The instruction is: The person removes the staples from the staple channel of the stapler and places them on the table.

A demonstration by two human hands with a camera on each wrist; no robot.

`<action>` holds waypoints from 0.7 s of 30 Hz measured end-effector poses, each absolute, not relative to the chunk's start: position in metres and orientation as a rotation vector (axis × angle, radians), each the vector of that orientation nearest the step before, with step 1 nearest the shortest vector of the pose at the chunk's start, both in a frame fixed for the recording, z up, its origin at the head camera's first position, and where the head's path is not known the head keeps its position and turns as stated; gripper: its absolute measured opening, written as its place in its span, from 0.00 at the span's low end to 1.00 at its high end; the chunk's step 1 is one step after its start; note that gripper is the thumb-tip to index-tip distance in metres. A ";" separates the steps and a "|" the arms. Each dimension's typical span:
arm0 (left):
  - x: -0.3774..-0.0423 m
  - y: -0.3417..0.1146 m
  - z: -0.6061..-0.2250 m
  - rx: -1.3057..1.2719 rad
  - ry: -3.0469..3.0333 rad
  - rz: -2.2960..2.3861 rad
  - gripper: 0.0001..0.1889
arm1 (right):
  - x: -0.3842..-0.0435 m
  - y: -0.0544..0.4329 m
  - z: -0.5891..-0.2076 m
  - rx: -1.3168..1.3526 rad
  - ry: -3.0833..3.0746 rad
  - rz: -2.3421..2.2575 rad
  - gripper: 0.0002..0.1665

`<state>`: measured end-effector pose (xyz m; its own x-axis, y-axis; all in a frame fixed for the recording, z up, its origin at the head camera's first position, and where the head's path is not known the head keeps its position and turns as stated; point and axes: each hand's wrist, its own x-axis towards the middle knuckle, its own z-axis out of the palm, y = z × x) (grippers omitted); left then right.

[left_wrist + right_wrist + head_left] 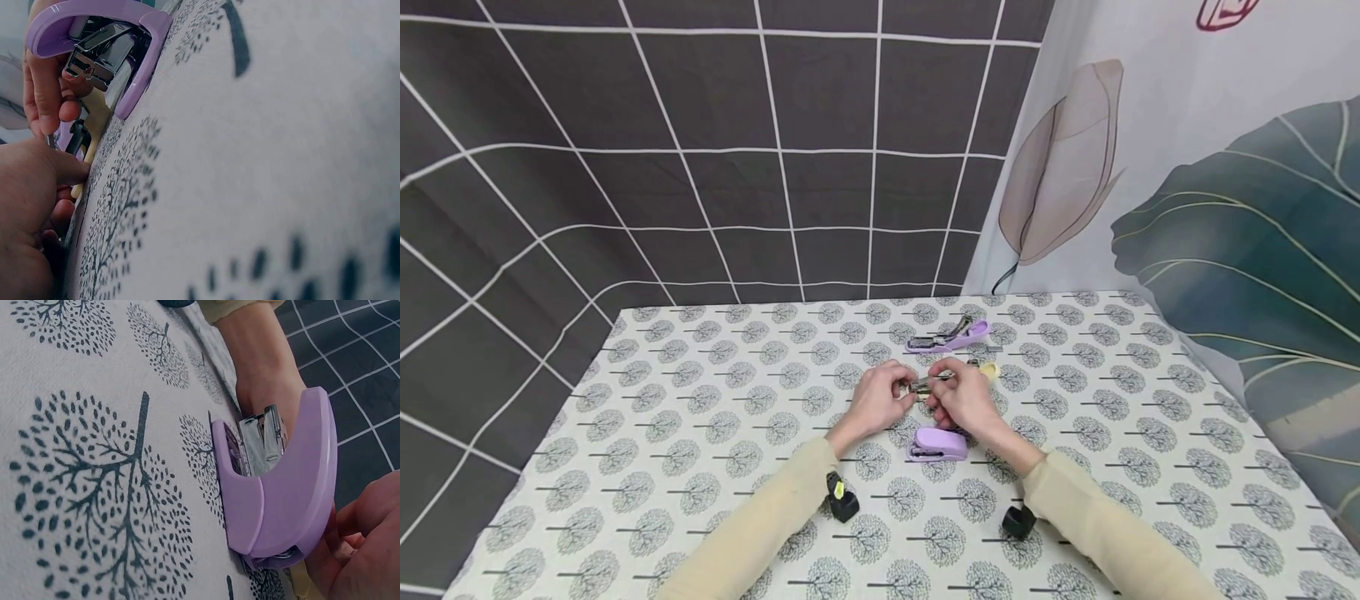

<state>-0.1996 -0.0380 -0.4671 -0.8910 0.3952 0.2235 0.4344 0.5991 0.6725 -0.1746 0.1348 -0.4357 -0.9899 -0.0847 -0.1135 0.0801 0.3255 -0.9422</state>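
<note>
Both hands work close together over a yellow stapler (990,370), which stands opened, its metal parts showing between the fingers. My left hand (880,400) grips its front end, with the thumb along the yellow body (97,119) in the left wrist view. The right hand (966,398) pinches a thin grey strip of staples (51,141) over the stapler; its fingers hide much of both. Nearer the person, a closed purple stapler (938,444) sits just below the right hand. It looms large in the right wrist view as the purple stapler (281,494).
Beyond the hands lies a second purple stapler (955,340), its top swung open. A small grey staple strip (994,349) lies beside it. The tablecloth (700,433) has a tree print; a dark checked curtain (715,192) hangs behind.
</note>
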 end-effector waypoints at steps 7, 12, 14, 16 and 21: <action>-0.200 -0.038 -0.468 -0.704 -2.766 -1.187 0.13 | -0.173 0.139 -0.430 -0.016 2.443 -1.748 0.08; -0.200 -0.037 -0.468 -0.697 -2.767 -1.202 0.12 | -0.170 0.145 -0.423 -0.016 2.407 -1.774 0.10; -0.200 -0.037 -0.468 -0.698 -2.767 -1.201 0.12 | -0.169 0.148 -0.420 -0.023 2.398 -1.786 0.11; -0.200 -0.037 -0.467 -0.702 -2.764 -1.197 0.13 | -0.168 0.151 -0.416 -0.023 2.387 -1.799 0.11; -0.200 -0.038 -0.467 -0.714 -2.761 -1.186 0.13 | -0.167 0.159 -0.407 -0.027 2.372 -1.831 0.10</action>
<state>-0.1998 -0.0376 -0.4668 -0.8919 0.3925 0.2249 0.4333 0.5986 0.6737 -0.1665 0.1588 -0.4071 -0.9894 -0.1022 -0.1035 0.0743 0.2568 -0.9636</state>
